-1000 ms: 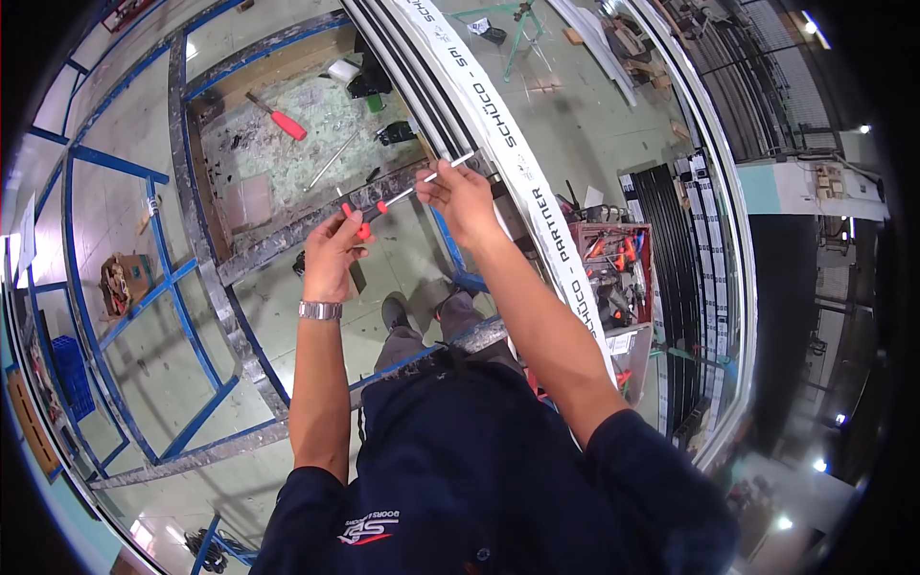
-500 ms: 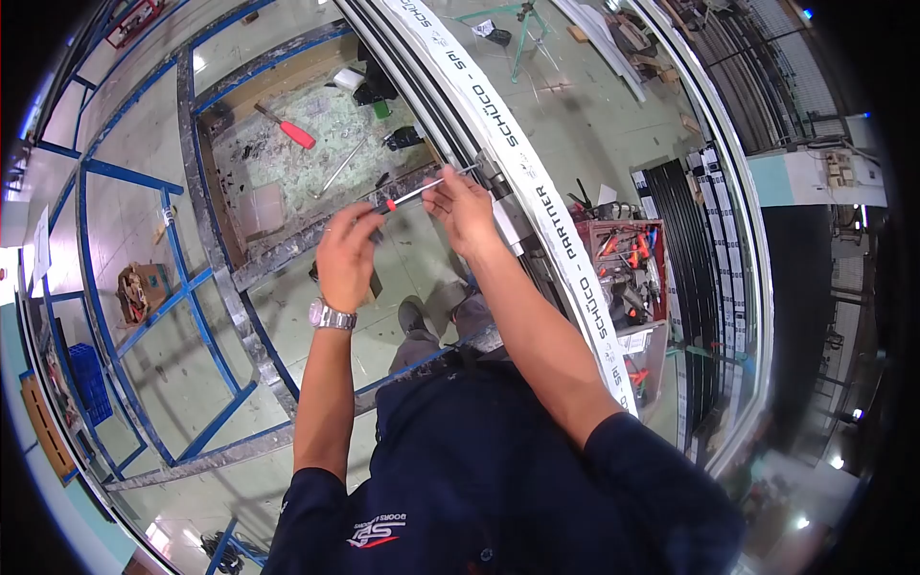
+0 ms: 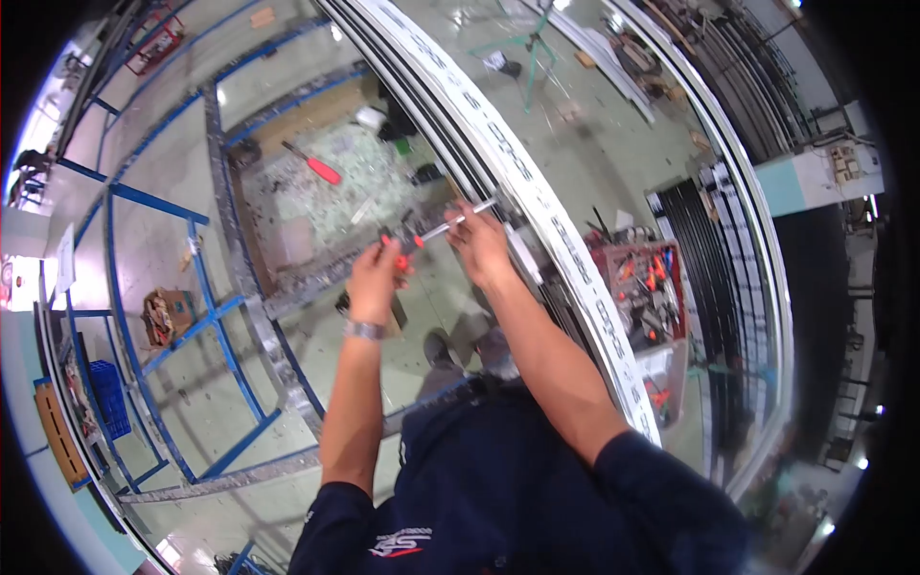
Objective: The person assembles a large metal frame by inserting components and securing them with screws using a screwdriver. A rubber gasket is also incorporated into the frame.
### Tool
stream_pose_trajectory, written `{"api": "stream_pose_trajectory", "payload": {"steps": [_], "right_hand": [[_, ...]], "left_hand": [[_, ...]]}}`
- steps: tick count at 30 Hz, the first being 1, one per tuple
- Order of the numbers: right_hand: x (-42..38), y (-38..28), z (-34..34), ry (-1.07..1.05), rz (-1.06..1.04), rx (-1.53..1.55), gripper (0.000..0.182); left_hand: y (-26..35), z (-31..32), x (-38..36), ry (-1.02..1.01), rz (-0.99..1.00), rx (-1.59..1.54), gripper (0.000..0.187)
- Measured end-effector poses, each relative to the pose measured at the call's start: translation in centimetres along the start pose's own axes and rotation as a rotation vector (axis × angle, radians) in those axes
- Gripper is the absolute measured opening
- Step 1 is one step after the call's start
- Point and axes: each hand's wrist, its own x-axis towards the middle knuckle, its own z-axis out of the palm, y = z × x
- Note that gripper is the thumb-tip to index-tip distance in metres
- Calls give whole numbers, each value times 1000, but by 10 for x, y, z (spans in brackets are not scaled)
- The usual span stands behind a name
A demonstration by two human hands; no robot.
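Observation:
My left hand [image 3: 372, 283] is closed around the red and black handle of a screwdriver [image 3: 438, 232]. The silver shaft slants up to the right, its far end beside a long metal profile frame [image 3: 575, 264] covered with white printed tape. Near that end, the fingers of my right hand [image 3: 482, 247] pinch the shaft. Exactly where the tip sits is too blurred to tell. A grey fitting [image 3: 522, 254] lies along the profile just right of my right hand.
A tray [image 3: 287, 259] set in the blue steel bench frame [image 3: 216, 335] holds a red-handled tool [image 3: 324, 171] and scraps. At right, a red tool crate [image 3: 678, 273] is full of hand tools, with long black profiles [image 3: 704, 287] beyond. A cardboard box [image 3: 172, 314] sits at left.
The whole view has shifted, moving the scene right and down. My left hand has turned on the handle, exposing more red. My right fingers remain at the shaft.

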Motion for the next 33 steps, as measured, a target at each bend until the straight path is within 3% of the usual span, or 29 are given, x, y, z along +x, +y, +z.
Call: {"api": "stream_pose_trajectory", "payload": {"steps": [3, 4, 5, 7, 8, 11, 15, 16, 19, 20, 23, 26, 27, 28, 29, 31, 33], "right_hand": [[-2, -2, 7, 58, 36, -94, 21], [-2, -3, 6, 61, 45, -124, 19], [-1, -3, 5, 50, 44, -127, 19], [1, -6, 1, 38, 42, -141, 20], [2, -5, -1, 31, 37, -166, 19], [1, -2, -3, 41, 18, -193, 19], [-3, -3, 2, 36, 18, -178, 21], [-4, -2, 3, 37, 28, -168, 22], [-2, 3, 2, 37, -2, -138, 22], [1, 5, 2, 20, -11, -123, 22], [3, 5, 4, 2, -33, -97, 23], [2, 4, 2, 13, -29, -108, 24], [0, 1, 4, 13, -19, -115, 24], [1, 2, 1, 14, -12, -98, 25], [0, 3, 1, -1, -13, -43, 23], [-2, -1, 2, -15, -1, -7, 23], [-2, -6, 5, -1, -23, -21, 20]], "left_hand": [[19, 5, -13, 181, 625, 457, 35], [20, -1, -12, 128, 764, 492, 46], [20, -7, -11, 123, 751, 443, 47], [15, -17, -7, 101, 716, 338, 51], [8, -22, -3, 100, 524, 61, 50], [17, -35, 4, -80, -271, -36, 45], [15, -20, -3, -105, 125, -1, 44], [17, -18, -6, -105, 211, 2, 51], [24, -15, -14, -60, 98, -80, 56], [29, -16, -15, -59, -50, -123, 52], [28, -21, -10, -302, -332, -419, 43], [6, -23, 11, -344, -93, -462, 31], [7, -20, 10, -302, -10, -339, 22], [-1, -23, 17, -271, 163, 10, 19], [14, -18, 2, -86, 436, 529, 24], [24, -18, -1, -1, 970, 817, 30], [36, -28, 2, 27, 1152, 1058, 38]]}}
